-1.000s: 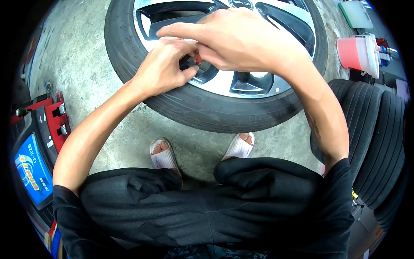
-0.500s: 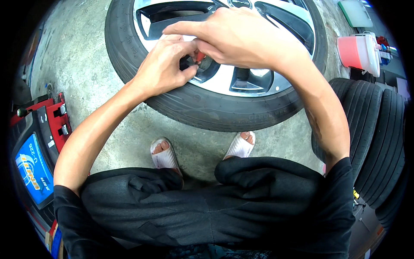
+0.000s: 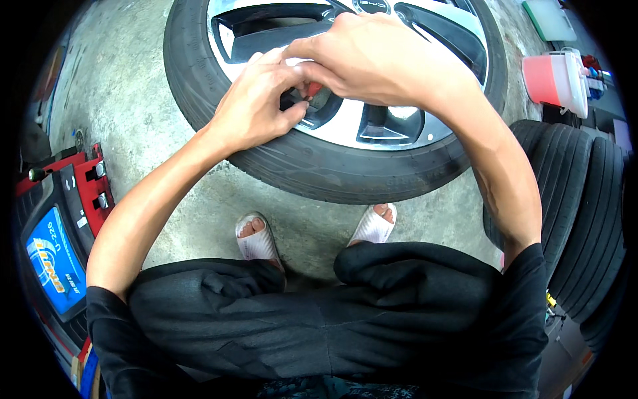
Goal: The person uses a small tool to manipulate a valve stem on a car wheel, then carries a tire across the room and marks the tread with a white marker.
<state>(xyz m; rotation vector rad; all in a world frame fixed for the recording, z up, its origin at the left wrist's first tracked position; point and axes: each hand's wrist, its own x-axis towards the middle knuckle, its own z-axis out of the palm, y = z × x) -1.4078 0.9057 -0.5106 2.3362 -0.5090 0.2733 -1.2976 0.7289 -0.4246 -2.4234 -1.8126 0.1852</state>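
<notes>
Alloy car wheel point(image 3: 349, 113), tyre point(image 3: 339, 176) fitted, face up before the person's feet, upper part cut off by the frame edge. Silver and black spokes; what it rests on is hidden. Both hands meet over a dark recess between spokes, on the near left of the rim.

Left hand point(image 3: 256, 100): fingers bent, thumb set apart below them at the recess. Right hand point(image 3: 372, 63): reaching across from the right, knuckles up, fingers curled in against the left fingertips. Small red piece point(image 3: 314, 87) shows between the two, mostly covered; cannot tell which hand grips it.

Surroundings: concrete floor point(image 3: 139, 100); white sandals point(image 3: 258, 245) just below the wheel, person in black trousers point(image 3: 319, 319). Left side, red-and-black machine point(image 3: 86, 183) with blue panel point(image 3: 56, 259). Right side, loose tyres point(image 3: 555, 199) on edge; beyond them, pink-and-white bucket point(image 3: 548, 80).
</notes>
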